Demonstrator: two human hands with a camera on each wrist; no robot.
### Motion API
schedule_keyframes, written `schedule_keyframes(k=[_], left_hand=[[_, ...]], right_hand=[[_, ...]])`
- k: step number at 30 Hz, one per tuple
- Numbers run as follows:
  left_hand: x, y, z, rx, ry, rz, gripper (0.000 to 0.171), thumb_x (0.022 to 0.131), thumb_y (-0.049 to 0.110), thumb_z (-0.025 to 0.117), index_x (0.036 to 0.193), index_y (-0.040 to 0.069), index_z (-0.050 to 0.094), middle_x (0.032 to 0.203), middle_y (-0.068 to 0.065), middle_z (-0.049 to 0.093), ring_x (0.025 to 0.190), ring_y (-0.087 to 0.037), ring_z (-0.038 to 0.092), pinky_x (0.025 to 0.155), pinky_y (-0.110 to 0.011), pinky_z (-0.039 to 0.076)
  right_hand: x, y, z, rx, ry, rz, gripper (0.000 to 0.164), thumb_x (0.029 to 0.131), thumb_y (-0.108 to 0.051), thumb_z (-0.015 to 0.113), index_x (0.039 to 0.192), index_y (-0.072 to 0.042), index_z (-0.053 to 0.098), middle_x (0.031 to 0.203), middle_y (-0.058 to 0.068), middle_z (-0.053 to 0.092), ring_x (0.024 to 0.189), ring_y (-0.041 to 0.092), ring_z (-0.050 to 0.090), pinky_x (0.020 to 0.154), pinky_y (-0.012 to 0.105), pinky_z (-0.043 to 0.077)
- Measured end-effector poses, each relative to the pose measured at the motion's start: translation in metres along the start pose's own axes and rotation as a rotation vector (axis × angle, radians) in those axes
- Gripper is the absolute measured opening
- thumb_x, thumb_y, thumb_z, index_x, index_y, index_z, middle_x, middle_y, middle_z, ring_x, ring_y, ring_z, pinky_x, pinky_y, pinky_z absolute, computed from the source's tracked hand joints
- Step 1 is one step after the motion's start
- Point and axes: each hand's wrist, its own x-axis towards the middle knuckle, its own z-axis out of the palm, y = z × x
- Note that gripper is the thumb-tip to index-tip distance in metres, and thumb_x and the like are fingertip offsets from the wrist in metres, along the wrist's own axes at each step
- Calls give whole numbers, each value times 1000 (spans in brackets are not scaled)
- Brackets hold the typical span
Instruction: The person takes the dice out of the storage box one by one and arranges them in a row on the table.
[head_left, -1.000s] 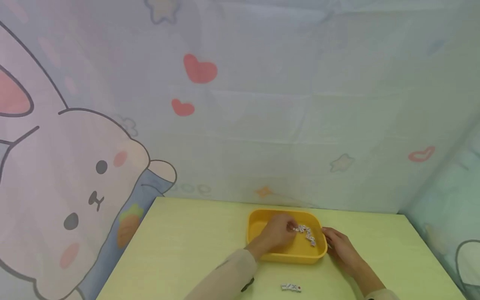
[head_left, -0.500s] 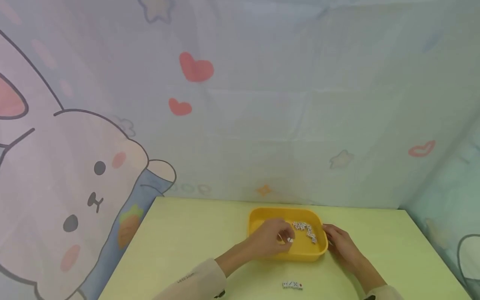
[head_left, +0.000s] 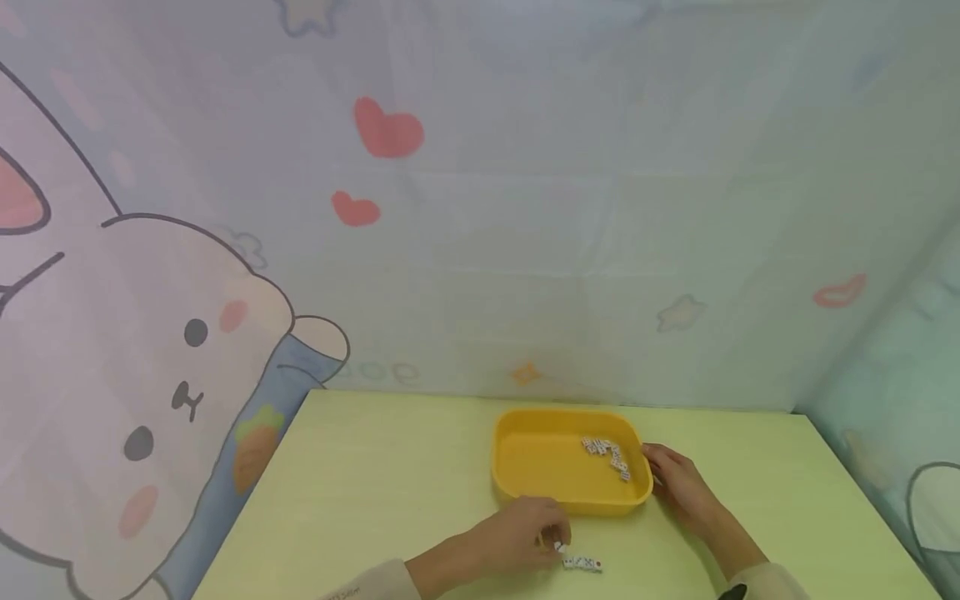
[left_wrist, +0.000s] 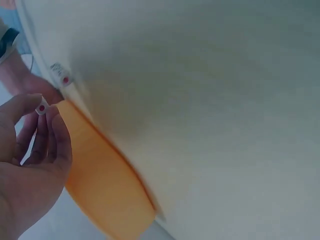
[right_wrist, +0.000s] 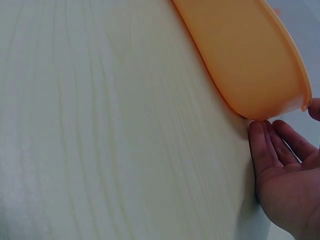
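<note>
L hand (head_left: 517, 535) was closed to a fingertip pinch, thumb vs. fingers, w/ one die (head_left: 559, 547) btwn; that die was just beside the left end of the dice row (head_left: 582, 563) on the near part of the table (head_left: 390, 467), contact w/ the row unclear. R hand (head_left: 682, 490) gripped nothing outright: fingers fairly straight, tips against the right end of the yellow tray (head_left: 600, 507), thumb by the rim. Main risk, prob.: so small a die could twist or slip b/c the pinch had little surface to hold, & drop askew. 2nd: L hand straying a touch too far right could nudge the row out of line, as nothing visible braced it. Also poss.: a shove from R hand could shift the tray & jostle its contents. As for views, L wrist view showed a red pip on the held die, which head view didn't; head view showed the loose dice (head_left: 616, 455) at the tray's right side, not visible from either wrist. R wrist view best showed fingertips on the tray wall.
</note>
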Motion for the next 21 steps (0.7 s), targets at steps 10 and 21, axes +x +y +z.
schedule_keyframes(k=[10, 21], left_hand=[[-3, -2, 20, 82, 35, -110, 18, 88, 9, 83, 99, 19, 73, 90, 17, 65, 83, 7, 54, 79, -13, 50], [-7, -5, 33, -32, 14, -223, 18, 90, 15, 84, 100, 23, 72, 90, 21, 61, 84, 6, 54, 79, -17, 51]], right_hand=[[1, -7, 0, 12, 5, -21, 69, 112, -45, 52, 154, 9, 41, 158, 21, 45, 122, 3, 59, 100, 25, 54], [-1, 0, 2, 1, 21, 10, 67, 113, -43, 50, 154, 10, 41, 158, 22, 45, 126, 9, 57, 99, 25, 54]])
